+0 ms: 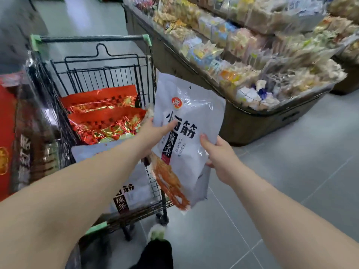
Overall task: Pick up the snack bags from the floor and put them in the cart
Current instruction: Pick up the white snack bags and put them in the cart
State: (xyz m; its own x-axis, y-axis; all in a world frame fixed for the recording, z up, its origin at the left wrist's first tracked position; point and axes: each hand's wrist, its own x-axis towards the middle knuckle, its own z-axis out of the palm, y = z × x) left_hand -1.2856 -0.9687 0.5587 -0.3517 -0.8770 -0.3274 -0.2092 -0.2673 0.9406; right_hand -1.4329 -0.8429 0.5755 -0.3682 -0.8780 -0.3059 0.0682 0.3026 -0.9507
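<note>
A large white snack bag (191, 113) with black characters and an orange strip hangs in the air just right of the cart's right wall. My left hand (153, 133) grips its left edge, thumb across the front. My right hand (219, 156) grips its right edge from behind, thumb on the front. The black wire cart (93, 38) with green corner caps stands at the left. Inside it lie two red foil snack bags (104, 117) and another white snack bag (132, 191), partly hidden by my left forearm.
A low display bin (252, 123) heaped with wrapped snacks runs along the right, close to the cart. Red and dark boxed goods (23, 133) stand at the left of the cart. Grey tiled floor (281, 181) lies at the right; my shoe (157, 232) is near the cart wheel.
</note>
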